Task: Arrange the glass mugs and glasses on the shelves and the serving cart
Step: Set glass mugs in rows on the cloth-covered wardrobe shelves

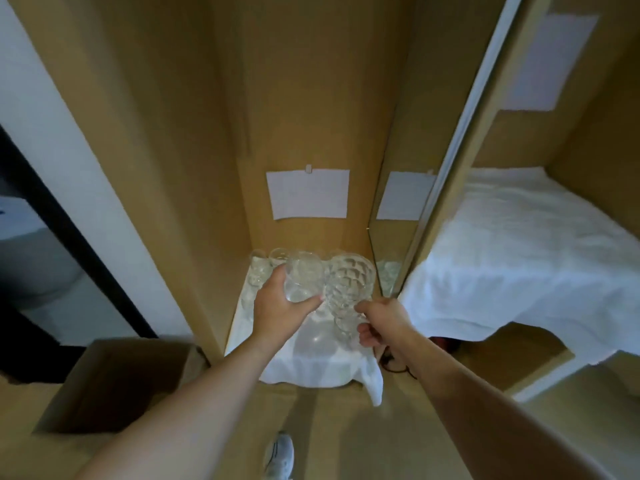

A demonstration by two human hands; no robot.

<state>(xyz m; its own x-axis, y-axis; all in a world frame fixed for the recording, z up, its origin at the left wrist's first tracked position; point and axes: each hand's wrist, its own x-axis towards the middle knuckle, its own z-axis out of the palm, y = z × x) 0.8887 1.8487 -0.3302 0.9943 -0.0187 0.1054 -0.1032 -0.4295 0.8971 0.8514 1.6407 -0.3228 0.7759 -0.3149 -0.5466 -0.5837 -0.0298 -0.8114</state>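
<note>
My left hand (280, 304) grips a smooth round clear glass (304, 278) from its left side, above a white cloth (322, 362) that covers the wooden shelf. My right hand (377, 323) holds a faceted, diamond-patterned goblet (349, 289) by its lower part, just right of the smooth glass. The two glasses nearly touch. Several more clear glasses (265, 263) stand at the back left of the shelf against the wooden back panel.
A white paper note (308, 194) is taped to the back panel. A mirrored divider (398, 237) bounds the shelf on the right; beyond it is another cloth-covered surface (519, 244). An open cardboard box (114, 382) stands at the lower left. My shoe (280, 455) shows below.
</note>
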